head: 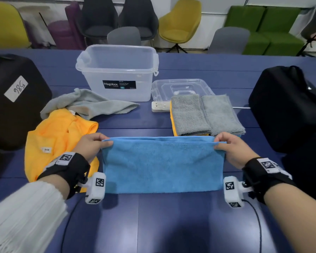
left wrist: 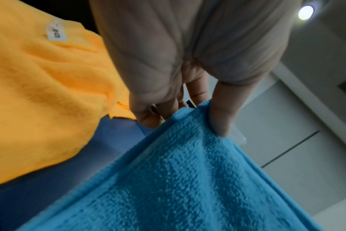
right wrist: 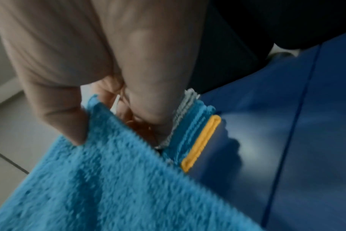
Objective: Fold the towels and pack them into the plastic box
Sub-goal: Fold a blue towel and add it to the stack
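A blue towel (head: 162,165), doubled over, hangs in front of me above the table. My left hand (head: 94,145) pinches its upper left corner (left wrist: 199,118), thumb on the near side. My right hand (head: 230,146) pinches the upper right corner (right wrist: 101,118) the same way. The clear plastic box (head: 117,70) stands open at the back of the table. An orange towel (head: 56,141) and a grey towel (head: 87,104) lie crumpled at the left. Two stacks of folded towels with grey tops (head: 204,114) sit at the right, their layered edges (right wrist: 193,125) showing in the right wrist view.
The box lid (head: 181,86) lies right of the box, partly under the folded stacks. A white power strip (head: 160,106) sits in front of it. Black bags stand at the left (head: 12,99) and right (head: 288,108) of the blue table (head: 153,216). Chairs line the far side.
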A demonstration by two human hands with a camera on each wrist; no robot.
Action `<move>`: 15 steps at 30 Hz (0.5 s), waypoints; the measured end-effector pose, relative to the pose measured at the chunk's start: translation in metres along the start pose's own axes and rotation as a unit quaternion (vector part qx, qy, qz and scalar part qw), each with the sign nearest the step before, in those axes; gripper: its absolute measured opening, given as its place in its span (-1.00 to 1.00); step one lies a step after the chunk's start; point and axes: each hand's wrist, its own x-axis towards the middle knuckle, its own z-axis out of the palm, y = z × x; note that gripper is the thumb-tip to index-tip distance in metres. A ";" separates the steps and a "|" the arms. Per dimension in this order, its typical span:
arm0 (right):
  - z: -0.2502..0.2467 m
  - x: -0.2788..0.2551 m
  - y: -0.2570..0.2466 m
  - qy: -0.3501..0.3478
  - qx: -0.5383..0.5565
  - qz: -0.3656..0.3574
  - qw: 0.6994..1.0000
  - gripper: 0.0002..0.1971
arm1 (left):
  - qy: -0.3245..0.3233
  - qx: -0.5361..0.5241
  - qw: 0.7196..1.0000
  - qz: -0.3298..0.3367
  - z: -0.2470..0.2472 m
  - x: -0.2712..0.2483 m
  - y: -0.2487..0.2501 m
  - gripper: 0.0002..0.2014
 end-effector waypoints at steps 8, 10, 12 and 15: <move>-0.022 -0.022 -0.052 -0.030 0.093 -0.111 0.989 -0.90 | -0.036 -0.061 0.996 0.053 -0.018 -0.008 0.040 -0.88; -0.024 -0.023 -0.060 -0.024 0.096 -0.140 0.985 -0.67 | -0.026 -0.098 0.993 0.061 -0.018 -0.009 0.046 -0.90; -0.026 -0.024 -0.067 -0.006 0.085 -0.169 0.982 -0.51 | -0.010 -0.133 0.988 0.072 -0.016 -0.010 0.050 -0.89; -0.027 -0.024 -0.074 0.016 0.053 -0.197 0.979 -0.46 | 0.000 -0.173 0.982 0.081 -0.011 -0.013 0.056 -0.85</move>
